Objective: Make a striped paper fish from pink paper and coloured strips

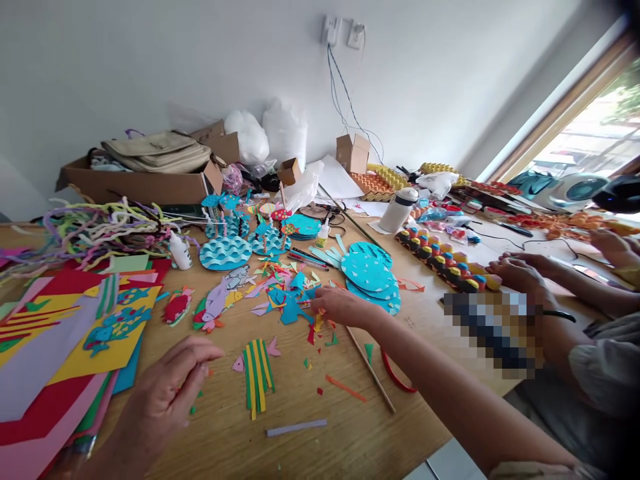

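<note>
My left hand [167, 390] hovers over the near left of the table, its fingers curled and the thumb close to the index finger. Whether anything small is between them I cannot make out. My right hand [345, 307] reaches to the blue paper scraps [291, 312], fingers bent together at their edge; what they pinch is hidden. Between the hands lies a paper fish with green and yellow strips [258, 377] and pink head and tail. A lilac paper strip [296, 428] is in front of it. Finished-looking paper fish, one red [177, 307] and one lilac [216, 301], rest farther left.
Coloured paper sheets [55, 393] are stacked at left, beside a white glue bottle [180, 252] and pipe cleaners [107, 223]. Blue discs [370, 273], a wooden stick [370, 370] and red scissors handle [395, 373] lie right. Another person's hands [520, 273] are by painted egg-carton strips [440, 260].
</note>
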### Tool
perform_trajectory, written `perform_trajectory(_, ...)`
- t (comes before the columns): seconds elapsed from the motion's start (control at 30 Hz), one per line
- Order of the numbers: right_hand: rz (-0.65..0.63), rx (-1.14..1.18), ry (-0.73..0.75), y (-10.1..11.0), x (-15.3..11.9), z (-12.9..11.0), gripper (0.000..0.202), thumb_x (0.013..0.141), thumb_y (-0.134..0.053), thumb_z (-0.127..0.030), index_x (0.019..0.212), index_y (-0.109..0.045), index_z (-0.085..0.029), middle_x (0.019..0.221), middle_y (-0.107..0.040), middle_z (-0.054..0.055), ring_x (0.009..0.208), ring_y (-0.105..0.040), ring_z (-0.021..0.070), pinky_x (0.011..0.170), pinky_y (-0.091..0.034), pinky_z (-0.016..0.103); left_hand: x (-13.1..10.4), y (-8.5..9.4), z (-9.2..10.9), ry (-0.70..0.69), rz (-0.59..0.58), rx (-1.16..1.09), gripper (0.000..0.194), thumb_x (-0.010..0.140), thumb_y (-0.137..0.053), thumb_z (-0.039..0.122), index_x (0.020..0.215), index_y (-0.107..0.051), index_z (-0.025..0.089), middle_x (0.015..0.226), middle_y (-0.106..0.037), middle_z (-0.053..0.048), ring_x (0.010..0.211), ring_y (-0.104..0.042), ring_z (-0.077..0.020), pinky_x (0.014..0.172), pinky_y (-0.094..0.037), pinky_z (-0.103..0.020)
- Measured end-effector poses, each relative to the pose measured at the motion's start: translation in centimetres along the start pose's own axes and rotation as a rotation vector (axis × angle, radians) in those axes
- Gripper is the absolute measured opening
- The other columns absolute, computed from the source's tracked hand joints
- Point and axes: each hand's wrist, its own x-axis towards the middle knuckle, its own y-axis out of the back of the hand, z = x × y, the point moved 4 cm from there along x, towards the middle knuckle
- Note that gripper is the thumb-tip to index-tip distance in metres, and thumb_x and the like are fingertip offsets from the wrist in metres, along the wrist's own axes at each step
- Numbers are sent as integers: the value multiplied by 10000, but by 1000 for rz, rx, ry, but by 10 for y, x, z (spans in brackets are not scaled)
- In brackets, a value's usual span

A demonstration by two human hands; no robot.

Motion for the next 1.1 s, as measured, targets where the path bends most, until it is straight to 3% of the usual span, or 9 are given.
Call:
perform_trajectory(0.17,-23,24,-24,-1,-6,1,143,765,-519,-106,737,-650,-153,835,-598,64,810,-532,182,674,-371,252,4,9,-13,184,-27,-61,141,813,-462,290,879,-587,283,823,-622,23,675,-602,-144,590,-497,-210)
perform_trajectory(0.27,-3,47,-95,0,-15,4,137,771,-504,-106,778,-633,-152,838,-607,60,771,-543,165,631,-363,234,11,15,-18,310,-13,-137,133,812,-455,306,844,-584,293,694,-577,38,580,-556,-132,508,-465,-200)
perform_trajectory(0.37,42,52,-200,7,-24,13,180,800,-458,-86,871,-611,-149,830,-615,62,747,-556,161,604,-356,231,20,15,-20,343,7,-214,130,809,-461,297,828,-589,302,629,-560,51,574,-551,-124,513,-455,-188)
perform_trajectory(0.47,83,51,-250,13,-28,19,232,805,-464,-71,982,-591,-149,910,-612,74,804,-564,168,633,-370,235,27,5,-19,327,-30,-295,136,804,-466,301,814,-600,279,581,-556,52,540,-549,-119,500,-463,-184)
perform_trajectory(0.57,71,66,-174,10,-25,11,264,772,-573,-131,1025,-597,-201,991,-598,44,862,-563,158,677,-388,224,30,-14,-9,271,-109,-350,150,797,-468,287,803,-612,246,558,-562,46,508,-557,-114,476,-469,-177)
perform_trajectory(0.73,44,32,-98,-5,-19,-9,161,762,-576,-123,899,-640,-178,916,-600,53,851,-555,177,706,-403,251,25,-48,27,23,-333,-305,187,796,-442,190,749,-615,242,667,-655,21,586,-624,-111,541,-490,-149)
perform_trajectory(0.83,47,16,-98,-9,-21,-12,121,795,-525,-133,828,-642,-143,905,-600,82,837,-550,182,727,-403,271,18,-57,39,-85,-331,-233,228,792,-411,138,759,-604,255,701,-675,27,634,-643,-109,579,-490,-138)
perform_trajectory(0.97,64,27,-135,-8,-29,-11,129,801,-501,-113,798,-630,-123,870,-597,89,834,-549,178,731,-400,270,11,-70,36,-88,-402,-166,233,779,-418,105,765,-589,263,731,-675,43,712,-649,-119,648,-492,-165)
perform_trajectory(1.1,92,57,-172,-5,-29,-7,181,774,-557,-124,948,-602,-145,953,-583,71,866,-548,168,705,-399,248,6,-86,38,-56,-559,-163,246,757,-422,68,772,-582,254,744,-666,47,686,-636,-111,652,-485,-172)
